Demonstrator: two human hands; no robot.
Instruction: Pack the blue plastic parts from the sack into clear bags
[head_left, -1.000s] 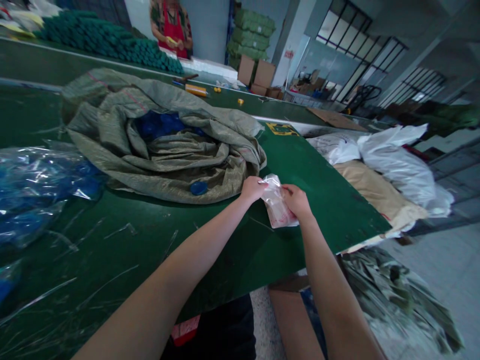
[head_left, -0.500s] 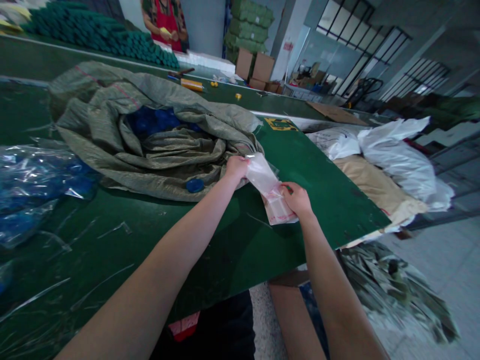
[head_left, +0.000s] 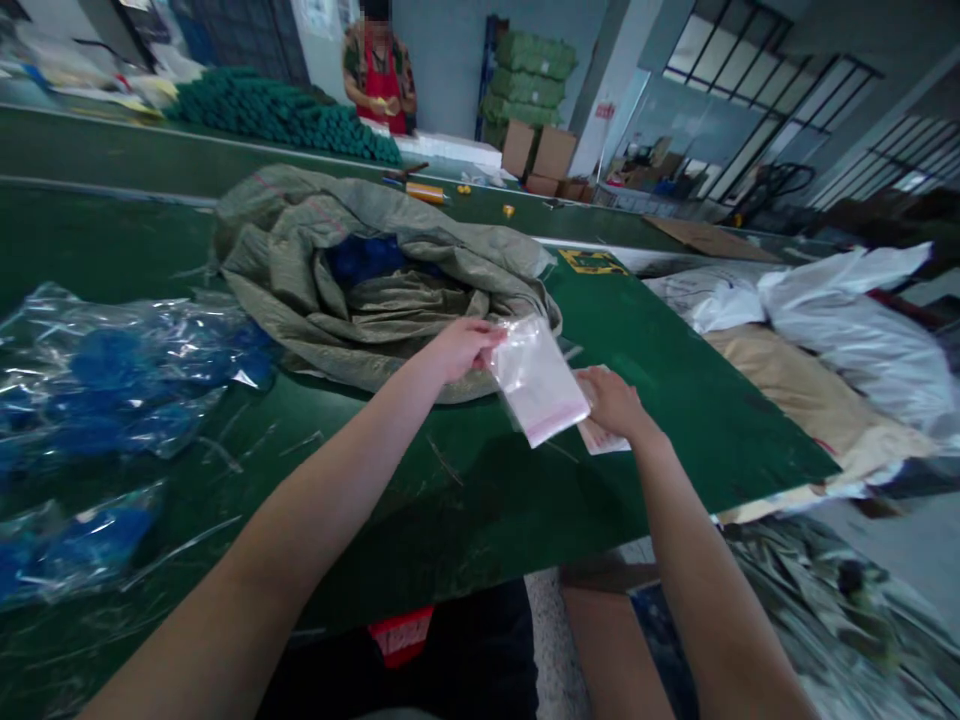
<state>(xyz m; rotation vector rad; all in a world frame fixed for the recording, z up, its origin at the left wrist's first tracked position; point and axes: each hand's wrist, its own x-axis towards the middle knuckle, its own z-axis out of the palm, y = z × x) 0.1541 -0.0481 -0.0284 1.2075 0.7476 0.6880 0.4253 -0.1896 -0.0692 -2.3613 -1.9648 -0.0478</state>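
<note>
My left hand (head_left: 461,350) pinches the top corner of a small clear plastic bag (head_left: 538,381) with a pink-tinted lower edge. My right hand (head_left: 611,402) rests a short way to the right, its fingers over a second pale, pink-edged plastic packet (head_left: 601,438) lying on the green table (head_left: 675,420). Both hands are over the table, just in front of a crumpled grey-green woven sack (head_left: 322,290). Blue items (head_left: 364,258) show in the sack's opening. The lower part of the packet is visible, and my fingers hide its top.
Blue items in clear plastic (head_left: 112,375) lie on the table to my left. White and beige sacks (head_left: 840,340) pile at the table's right side. Beyond, a person in a red apron (head_left: 379,80) stands behind green rolls (head_left: 281,125), near cardboard boxes (head_left: 544,155).
My hands have drawn apart. The clear bag, once bunched with the packet between them, has moved left and upward in my left hand, separate from the packet under my right hand.
</note>
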